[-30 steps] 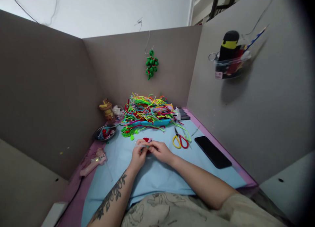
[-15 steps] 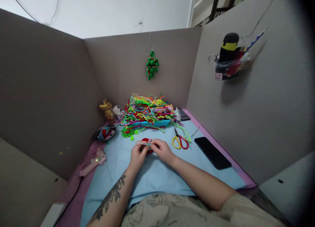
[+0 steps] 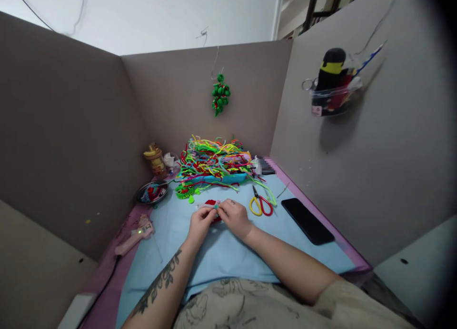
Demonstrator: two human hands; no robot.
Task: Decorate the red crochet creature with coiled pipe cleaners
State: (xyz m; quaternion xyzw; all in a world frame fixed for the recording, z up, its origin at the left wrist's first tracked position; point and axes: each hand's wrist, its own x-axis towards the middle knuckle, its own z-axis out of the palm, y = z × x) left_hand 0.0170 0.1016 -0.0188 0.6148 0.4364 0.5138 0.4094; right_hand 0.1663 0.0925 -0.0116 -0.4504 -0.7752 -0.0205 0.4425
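In the head view, my left hand [image 3: 201,222] and my right hand [image 3: 234,218] meet over the middle of the blue cloth. Both are closed in a pinch on a small teal piece [image 3: 216,207], whose kind is too small to make out. Directly behind and beneath the fingers lies a red fuzzy piece [image 3: 209,203], mostly covered by the hands. A pale strip shows beside my left fingertips. To the right of my right hand rest scissors [image 3: 262,206] with one yellow and one red handle loop.
A blue tray [image 3: 232,178] heaped with colourful pipe cleaners [image 3: 217,157] stands at the back. On the left are a bowl [image 3: 166,192] and a pink glue gun [image 3: 134,238] with its cord. A black phone [image 3: 307,222] lies right. Grey partitions enclose three sides.
My right hand has turned slightly, its fingers now more folded over the teal piece. My left fingers have shifted a little closer to it. The surrounding things stay put.
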